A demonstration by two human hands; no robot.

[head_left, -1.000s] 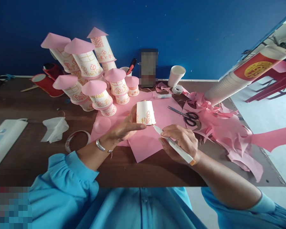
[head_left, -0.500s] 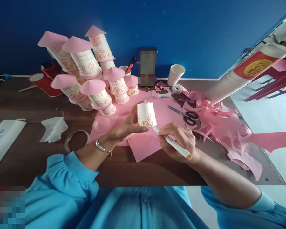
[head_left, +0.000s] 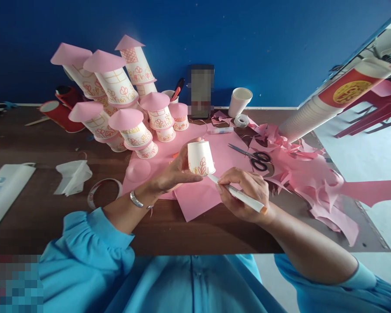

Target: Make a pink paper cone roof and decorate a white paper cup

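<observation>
A white paper cup (head_left: 200, 155), turned upside down, is gripped in my left hand (head_left: 176, 171), its fingers behind and thumb along the lower rim. Red and yellow flowers are drawn around the lower part of the cup. My right hand (head_left: 246, 193) pinches a white marker (head_left: 244, 199) with an orange end, its tip close to the cup's rim; whether it touches I cannot tell. Below the hands lies a sheet of pink paper (head_left: 197, 202). Black-handled scissors (head_left: 252, 156) rest on pink paper to the right.
Several decorated cup towers with pink cone roofs (head_left: 127, 119) stand at the left. A tape roll (head_left: 104, 193) lies near my left forearm. Pink scraps (head_left: 313, 169) cover the right side, by a leaning cup stack (head_left: 309, 115). A white cup (head_left: 240, 102) stands near the blue wall.
The marker in my right hand has tilted slightly, its orange end shifting a little right. My left hand keeps the cup in nearly the same place.
</observation>
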